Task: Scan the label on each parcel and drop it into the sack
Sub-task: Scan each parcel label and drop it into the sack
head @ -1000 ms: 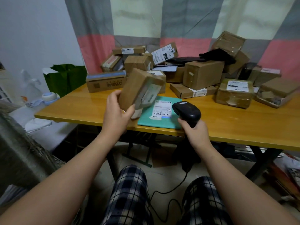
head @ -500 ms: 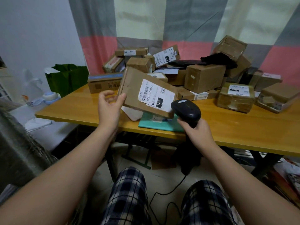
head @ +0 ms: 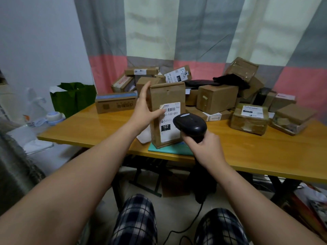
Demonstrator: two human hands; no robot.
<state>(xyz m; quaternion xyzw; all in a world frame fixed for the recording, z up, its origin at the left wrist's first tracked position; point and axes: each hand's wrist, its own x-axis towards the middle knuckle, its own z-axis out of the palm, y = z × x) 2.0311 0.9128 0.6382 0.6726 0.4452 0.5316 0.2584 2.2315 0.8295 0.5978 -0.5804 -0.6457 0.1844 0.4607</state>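
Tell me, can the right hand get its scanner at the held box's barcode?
Likely yes: the barcode faces the person, the left hand grips the cardboard box by its edge, and the right hand holds the scanner right beside it, nothing between.

A yellow wooden table (head: 92,126) stood across the room. Behind the table hung a curtain (head: 150,32) in grey, cream and pink blocks. A white wall (head: 35,41) rose left of the table, and a small blue-and-white pot (head: 53,116) sat just off its left end. Black legs (head: 145,184) crossed beneath the table over a pale floor (head: 169,209)
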